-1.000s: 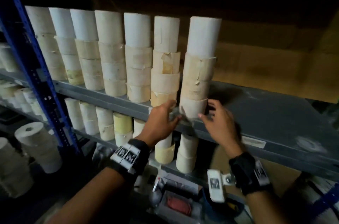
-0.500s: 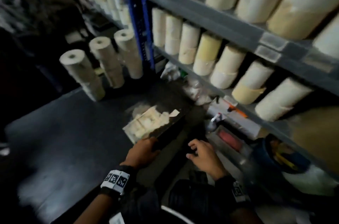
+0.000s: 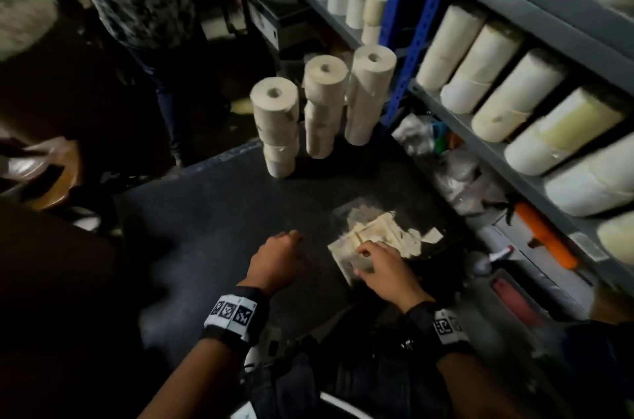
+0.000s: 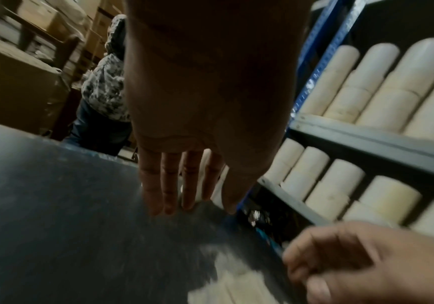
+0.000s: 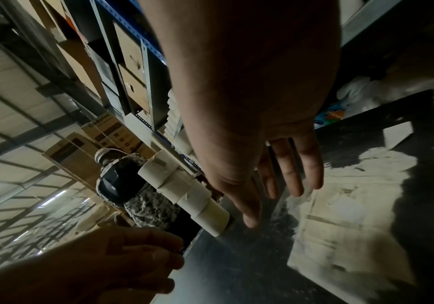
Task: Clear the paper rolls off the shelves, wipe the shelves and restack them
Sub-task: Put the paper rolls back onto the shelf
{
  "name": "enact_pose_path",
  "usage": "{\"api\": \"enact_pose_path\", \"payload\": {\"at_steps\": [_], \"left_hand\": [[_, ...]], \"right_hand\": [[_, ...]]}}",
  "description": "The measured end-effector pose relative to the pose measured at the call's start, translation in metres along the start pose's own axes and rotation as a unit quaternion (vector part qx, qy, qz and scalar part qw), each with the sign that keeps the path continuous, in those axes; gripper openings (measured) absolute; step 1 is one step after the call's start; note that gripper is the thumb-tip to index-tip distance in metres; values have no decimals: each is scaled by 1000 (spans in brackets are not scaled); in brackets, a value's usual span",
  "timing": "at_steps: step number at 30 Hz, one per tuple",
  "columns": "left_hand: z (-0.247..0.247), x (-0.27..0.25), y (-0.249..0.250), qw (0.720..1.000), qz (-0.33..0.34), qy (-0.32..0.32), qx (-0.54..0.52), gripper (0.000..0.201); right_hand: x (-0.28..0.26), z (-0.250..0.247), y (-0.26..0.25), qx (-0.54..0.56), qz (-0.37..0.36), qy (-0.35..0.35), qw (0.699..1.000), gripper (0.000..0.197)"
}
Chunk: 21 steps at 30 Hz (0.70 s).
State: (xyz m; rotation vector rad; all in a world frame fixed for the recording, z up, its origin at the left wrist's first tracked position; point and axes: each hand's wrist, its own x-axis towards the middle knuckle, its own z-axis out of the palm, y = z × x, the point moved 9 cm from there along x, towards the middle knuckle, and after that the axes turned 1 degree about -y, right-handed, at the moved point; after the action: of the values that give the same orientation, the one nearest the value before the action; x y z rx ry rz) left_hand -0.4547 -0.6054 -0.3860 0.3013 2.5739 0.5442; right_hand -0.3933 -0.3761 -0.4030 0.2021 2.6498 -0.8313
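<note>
We note, far left, the left hand (image 3: 278,257): empty, fingers straight in its wrist view, hovering low over the dark platform (image 3: 212,212). Just to its right, the right hand (image 3: 384,267) has its fingers spread over a pale cloth (image 3: 380,240) lying flat; whether they touch it we cannot tell. Three stacks of paper rolls (image 3: 322,106) stand upright ahead of both hands, well apart. Further right, the shelves (image 3: 535,164) hold more rolls. We judge the right hand nearer the cloth, for wiping.
</note>
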Motion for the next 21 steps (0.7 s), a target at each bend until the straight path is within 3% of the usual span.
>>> {"api": "enact_pose_path", "payload": {"at_steps": [3, 6, 11, 13, 16, 21], "left_hand": [[-44, 23, -13, 999, -11, 48, -12, 25], [-96, 41, -14, 992, -43, 111, -28, 30], [-176, 69, -4, 967, -72, 235, -73, 85], [-196, 85, 4, 963, -64, 253, -66, 100], [-224, 115, 19, 958, -64, 276, -48, 103], [-242, 170, 35, 973, -75, 219, 18, 105]], "right_hand": [[27, -4, -18, -6, -16, -5, 1000, 36], [54, -5, -30, -32, -27, -25, 999, 36], [98, -7, -47, -42, -44, -52, 997, 39], [113, -6, -51, -40, -54, -57, 996, 41], [133, -9, -52, -39, -58, -63, 996, 46], [159, -21, -55, -34, -64, -72, 995, 50]]}}
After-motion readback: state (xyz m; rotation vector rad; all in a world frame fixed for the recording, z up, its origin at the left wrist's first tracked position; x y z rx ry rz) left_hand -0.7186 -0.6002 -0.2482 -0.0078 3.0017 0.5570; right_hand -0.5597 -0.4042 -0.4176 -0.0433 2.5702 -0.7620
